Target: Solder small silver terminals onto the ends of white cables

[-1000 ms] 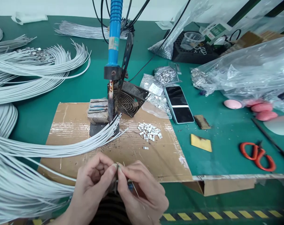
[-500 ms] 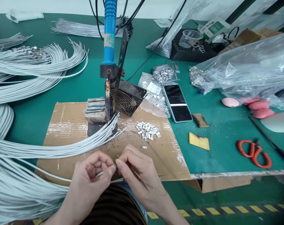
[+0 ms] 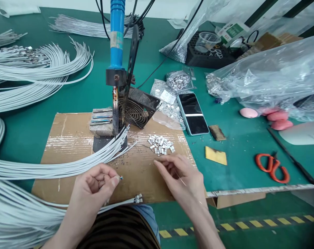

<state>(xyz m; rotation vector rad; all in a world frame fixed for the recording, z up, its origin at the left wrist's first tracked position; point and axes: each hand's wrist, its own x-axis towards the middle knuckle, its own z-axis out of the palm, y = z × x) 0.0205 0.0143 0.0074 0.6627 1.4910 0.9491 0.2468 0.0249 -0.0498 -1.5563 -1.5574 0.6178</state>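
Observation:
My left hand is closed in a pinch around a white cable, whose small tip sticks out past the thumb. My right hand is over the cardboard, thumb and forefinger nearly together just below a pile of small metal connectors. A thin solder wire runs through its curled fingers and along the wrist. Whether a connector sits between the fingertips I cannot make out. Below my left hand, several cables end in fitted connectors. A bundle of white cables lies across the cardboard.
A blue-handled soldering iron stands upright behind the cable ends, beside a black fan. To the right lie a phone, a yellow sponge and orange-handled scissors. More cable bundles fill the left side.
My right hand has moved away from the left, up and right to the connector pile. The single loose connector below the pile no longer shows. My left hand has shifted slightly left, still pinching.

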